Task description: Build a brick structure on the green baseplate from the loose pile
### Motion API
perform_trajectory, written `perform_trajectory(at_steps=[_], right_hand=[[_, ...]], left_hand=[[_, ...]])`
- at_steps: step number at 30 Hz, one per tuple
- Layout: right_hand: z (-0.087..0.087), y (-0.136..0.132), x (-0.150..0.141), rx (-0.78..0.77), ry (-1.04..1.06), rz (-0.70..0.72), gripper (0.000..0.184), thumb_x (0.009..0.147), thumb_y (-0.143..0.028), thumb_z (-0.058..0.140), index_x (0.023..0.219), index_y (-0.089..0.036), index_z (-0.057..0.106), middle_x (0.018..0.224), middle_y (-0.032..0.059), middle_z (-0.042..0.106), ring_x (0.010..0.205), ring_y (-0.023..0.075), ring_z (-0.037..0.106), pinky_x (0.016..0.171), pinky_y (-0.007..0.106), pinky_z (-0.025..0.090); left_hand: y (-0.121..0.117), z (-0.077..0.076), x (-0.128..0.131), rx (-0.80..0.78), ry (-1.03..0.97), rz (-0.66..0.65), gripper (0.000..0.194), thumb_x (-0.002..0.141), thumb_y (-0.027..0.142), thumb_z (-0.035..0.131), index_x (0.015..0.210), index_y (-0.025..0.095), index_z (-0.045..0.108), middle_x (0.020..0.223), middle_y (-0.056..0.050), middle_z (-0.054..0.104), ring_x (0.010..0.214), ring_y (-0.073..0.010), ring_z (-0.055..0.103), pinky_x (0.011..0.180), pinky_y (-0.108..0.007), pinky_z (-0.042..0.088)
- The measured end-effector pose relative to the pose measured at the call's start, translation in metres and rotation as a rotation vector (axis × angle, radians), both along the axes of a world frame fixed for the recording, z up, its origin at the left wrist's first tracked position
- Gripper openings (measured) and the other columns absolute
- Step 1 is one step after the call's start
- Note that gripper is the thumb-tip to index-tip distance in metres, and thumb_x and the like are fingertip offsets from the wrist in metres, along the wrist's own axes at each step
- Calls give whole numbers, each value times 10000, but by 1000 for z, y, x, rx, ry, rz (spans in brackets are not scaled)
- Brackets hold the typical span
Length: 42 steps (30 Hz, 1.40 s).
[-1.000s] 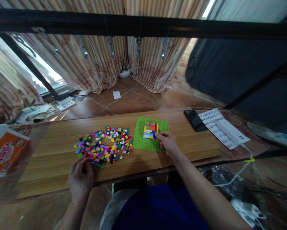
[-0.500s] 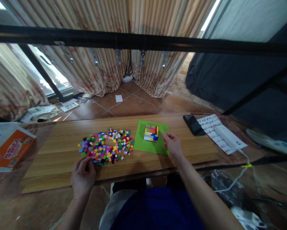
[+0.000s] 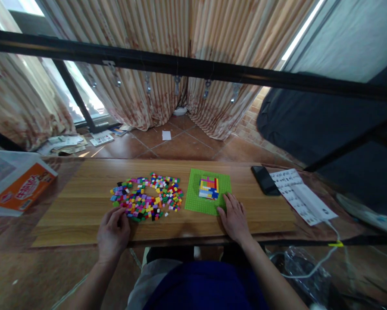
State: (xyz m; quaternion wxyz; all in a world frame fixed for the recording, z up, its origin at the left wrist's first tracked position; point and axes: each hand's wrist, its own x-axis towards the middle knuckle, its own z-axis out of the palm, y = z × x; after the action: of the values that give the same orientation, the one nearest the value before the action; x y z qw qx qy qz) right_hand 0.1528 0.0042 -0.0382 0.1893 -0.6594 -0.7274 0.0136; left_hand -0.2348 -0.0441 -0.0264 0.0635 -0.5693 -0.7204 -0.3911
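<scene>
Striped beige curtains with reddish-brown patterning (image 3: pixel 148 101) hang to a brown tiled floor (image 3: pixel 180 146), and a black metal bar (image 3: pixel 167 65) crosses in front of them. Below stands a long wood-grain tabletop (image 3: pixel 73 202). A heap of small multicoloured plastic bricks (image 3: pixel 145 203) is spread over its left half in a rough ring around a small bare patch of wood. Right of the heap, and apart from it, lies a square, studded, bright green baseplate (image 3: pixel 192 201). On it, slightly right of the middle, sits a low, squarish build of plastic bricks (image 3: pixel 208 188) in pink, orange, red, yellow, blue and white.

The left hand (image 3: pixel 113 230) is at the near left edge of the heap, its fingers curled and their tips at the bricks; whether they grip one cannot be told. The right hand (image 3: pixel 235 217) is released, fingers loosely spread over the near right edge of the baseplate, just beside the build and apart from it.

Farther right, a black smartphone (image 3: pixel 266 181) lies near a printed white paper sheet (image 3: pixel 303 196). At the far left stands a translucent plastic box with an orange label (image 3: pixel 25 185).
</scene>
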Motion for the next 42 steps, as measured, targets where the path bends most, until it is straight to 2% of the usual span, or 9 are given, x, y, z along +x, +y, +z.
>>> perform_trajectory(at_steps=[7, 15, 20, 24, 30, 33, 35, 39, 42], right_hand=[[6, 9, 47, -48, -3, 179, 500, 953, -386, 380, 1402, -174, 441, 1466, 149, 442, 1388, 275, 357, 1107, 484, 328], [2, 8, 46, -50, 54, 171, 472, 926, -382, 421, 1344, -181, 507, 1452, 143, 452, 1354, 289, 404, 1104, 519, 333], [23, 19, 46, -51, 204, 147, 386, 864, -382, 487, 1147, -169, 640, 1251, 152, 615, 1150, 290, 587, 1004, 491, 450], [54, 17, 18, 65, 329, -39, 352, 879, -414, 481, 1071, -179, 662, 1061, 136, 696, 976, 284, 656, 851, 458, 523], [82, 15, -66, -14, 479, 294, 265, 904, -342, 493, 1051, -208, 667, 1050, 95, 694, 856, 200, 665, 801, 355, 530], [81, 31, -102, -57, 439, 365, 279, 897, -287, 473, 1074, -182, 662, 1026, 109, 688, 811, 200, 657, 753, 346, 529], [76, 44, -118, -99, 329, 333, 305, 877, -271, 494, 1109, -149, 651, 1014, 125, 685, 794, 215, 653, 763, 368, 519], [63, 58, -138, -231, 103, 274, 346, 860, -242, 545, 1166, -101, 626, 1094, 171, 662, 923, 265, 651, 850, 390, 487], [57, 59, -148, -278, 76, 271, 326, 857, -232, 562, 1144, -96, 638, 1095, 172, 655, 929, 270, 654, 861, 382, 484]], left_hand=[[-1, 0, 1, 1, -10, -6, 224, 868, 286, 492, 965, 187, 667, 1057, -94, 664, 979, -215, 627, 908, -346, 502], [1, -3, -1, 18, 29, -26, 213, 872, 270, 489, 950, 171, 661, 1019, -104, 674, 938, -224, 643, 852, -367, 536], [-1, -4, -1, 28, 44, -30, 198, 878, 258, 498, 958, 171, 657, 1019, -102, 671, 940, -223, 645, 852, -364, 541], [-3, -3, 1, 26, 16, -38, 196, 889, 246, 491, 977, 174, 650, 1036, -101, 661, 972, -216, 639, 892, -364, 532], [-4, -4, 2, 5, -15, -35, 194, 896, 241, 490, 991, 178, 647, 1070, -102, 654, 1014, -215, 628, 920, -369, 524], [-4, -3, 3, -5, -19, -28, 191, 894, 232, 491, 992, 181, 648, 1069, -97, 656, 1012, -213, 626, 913, -364, 525], [-5, -2, 4, -15, -17, -20, 191, 893, 227, 495, 998, 182, 648, 1072, -95, 657, 1010, -212, 626, 910, -362, 526], [-6, -2, 5, -27, -22, -11, 190, 895, 214, 493, 997, 185, 651, 1084, -91, 660, 1019, -210, 626, 911, -356, 525], [-6, -3, 5, -22, -27, -11, 191, 897, 207, 494, 1004, 186, 651, 1084, -90, 661, 1013, -205, 630, 896, -346, 531]])
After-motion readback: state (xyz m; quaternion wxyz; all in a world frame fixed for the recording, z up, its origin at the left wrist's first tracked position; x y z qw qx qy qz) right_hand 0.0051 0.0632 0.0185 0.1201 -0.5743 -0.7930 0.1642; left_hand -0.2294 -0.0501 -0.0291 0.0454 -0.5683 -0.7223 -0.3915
